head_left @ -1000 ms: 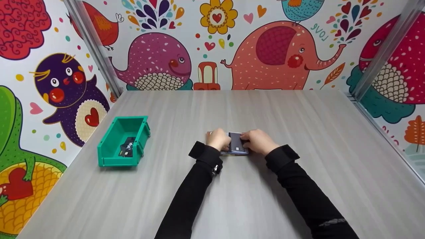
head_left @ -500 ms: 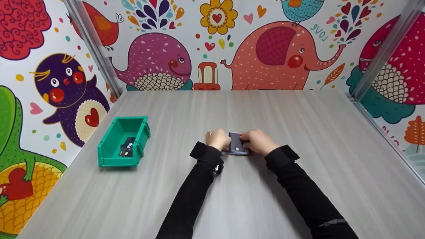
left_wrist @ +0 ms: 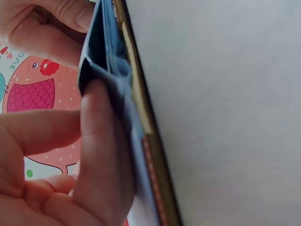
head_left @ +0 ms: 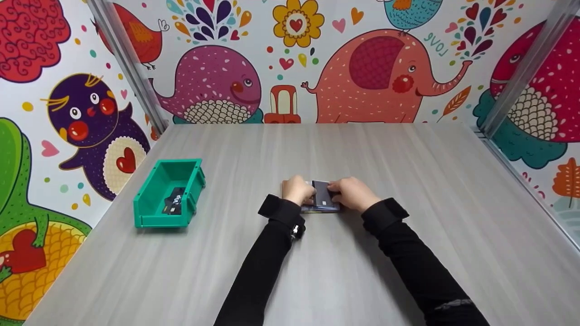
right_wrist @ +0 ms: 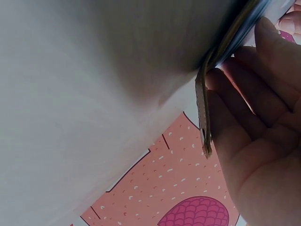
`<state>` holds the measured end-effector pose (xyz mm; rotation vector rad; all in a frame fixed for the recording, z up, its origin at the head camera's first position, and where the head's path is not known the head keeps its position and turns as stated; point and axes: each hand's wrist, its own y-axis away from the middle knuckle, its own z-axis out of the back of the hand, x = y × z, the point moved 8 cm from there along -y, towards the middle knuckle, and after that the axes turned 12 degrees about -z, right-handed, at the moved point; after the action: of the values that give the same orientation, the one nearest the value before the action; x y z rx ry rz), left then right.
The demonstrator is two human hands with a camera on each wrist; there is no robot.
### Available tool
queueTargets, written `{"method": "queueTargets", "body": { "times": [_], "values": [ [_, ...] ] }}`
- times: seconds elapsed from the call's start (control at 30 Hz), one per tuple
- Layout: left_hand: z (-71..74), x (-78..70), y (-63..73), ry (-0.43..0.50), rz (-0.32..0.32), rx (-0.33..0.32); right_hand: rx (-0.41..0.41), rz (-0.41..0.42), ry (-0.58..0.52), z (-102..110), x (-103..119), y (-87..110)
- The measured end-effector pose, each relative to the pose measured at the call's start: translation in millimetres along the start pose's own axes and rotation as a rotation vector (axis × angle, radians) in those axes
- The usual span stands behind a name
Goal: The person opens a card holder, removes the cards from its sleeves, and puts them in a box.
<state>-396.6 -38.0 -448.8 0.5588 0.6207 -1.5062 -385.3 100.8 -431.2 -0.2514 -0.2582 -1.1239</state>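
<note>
A small wallet (head_left: 319, 210) lies on the table in the head view, with a dark card-like panel (head_left: 322, 194) showing between the two hands. My left hand (head_left: 297, 190) grips its left side with curled fingers. In the left wrist view one of the left fingertips (left_wrist: 96, 101) sits at the mouth of a pocket, beside bluish sleeves (left_wrist: 113, 52) and a stitched brown edge (left_wrist: 155, 181). My right hand (head_left: 354, 193) holds the opposite side. The right wrist view shows its thumb on the sleeves and its fingers along a brown flap (right_wrist: 202, 110).
A green bin (head_left: 158, 221) with dark cards (head_left: 174, 201) in it stands on the left of the table (head_left: 244, 253). Printed cartoon walls (head_left: 290, 68) and metal posts (head_left: 129, 68) border the table at the back and sides.
</note>
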Motion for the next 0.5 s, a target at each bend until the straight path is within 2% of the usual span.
{"method": "queueTargets", "body": {
  "times": [0.17, 0.23, 0.5],
  "values": [
    [2.3, -3.7, 0.0, -0.133, -0.034, 0.001, -0.003, 0.0, 0.005, 0.8, 0.3, 0.3],
    [2.6, -4.9, 0.1, -0.157, -0.044, 0.005, -0.001, -0.002, 0.008, 1.0, 0.5, 0.7],
    [0.9, -3.2, 0.2, -0.106, -0.028, 0.022, 0.015, -0.023, 0.01, 0.4, 0.1, 0.5]
  ]
}}
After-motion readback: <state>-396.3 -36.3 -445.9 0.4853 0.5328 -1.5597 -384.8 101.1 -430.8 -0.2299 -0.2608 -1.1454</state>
